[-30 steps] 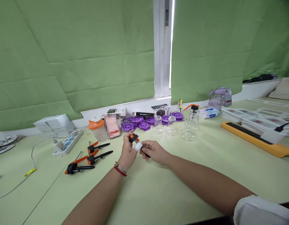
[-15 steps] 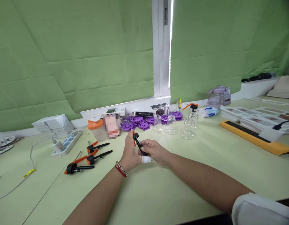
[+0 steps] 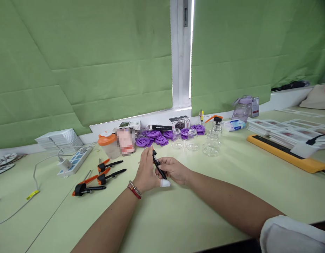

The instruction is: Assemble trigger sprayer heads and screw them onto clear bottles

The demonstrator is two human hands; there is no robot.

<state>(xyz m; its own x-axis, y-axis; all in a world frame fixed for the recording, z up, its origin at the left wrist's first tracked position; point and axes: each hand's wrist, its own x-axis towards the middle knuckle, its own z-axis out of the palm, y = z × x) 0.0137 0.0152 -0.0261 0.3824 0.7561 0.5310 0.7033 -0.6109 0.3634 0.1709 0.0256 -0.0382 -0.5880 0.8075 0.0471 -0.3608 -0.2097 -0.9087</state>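
Both of my hands meet over the middle of the table, around one black tube with a metal rod and a dark head point(image 3: 159, 166). My left hand point(image 3: 146, 172) is closed about its upper end, palm turned inward; a white covering is on the thumb. With bent fingers, my right hand point(image 3: 174, 168) grips the black tube's lower part. To the left lie several similar black-and-orange pieces point(image 3: 104, 177), each with a black tube and an orange lever. The held piece's far side is hidden by my left fingers.
Behind my hands stand clear glass vessels point(image 3: 212, 146) and purple wheel-like parts point(image 3: 161, 140). An orange-lidded cup point(image 3: 108, 146) and a phone point(image 3: 126, 142) are at back left. A white power strip point(image 3: 76, 161) lies left, a yellow one point(image 3: 283, 153) right.
My left fingers have straightened and shifted a little over the head of the held piece, covering its orange part. My right hand has barely moved.
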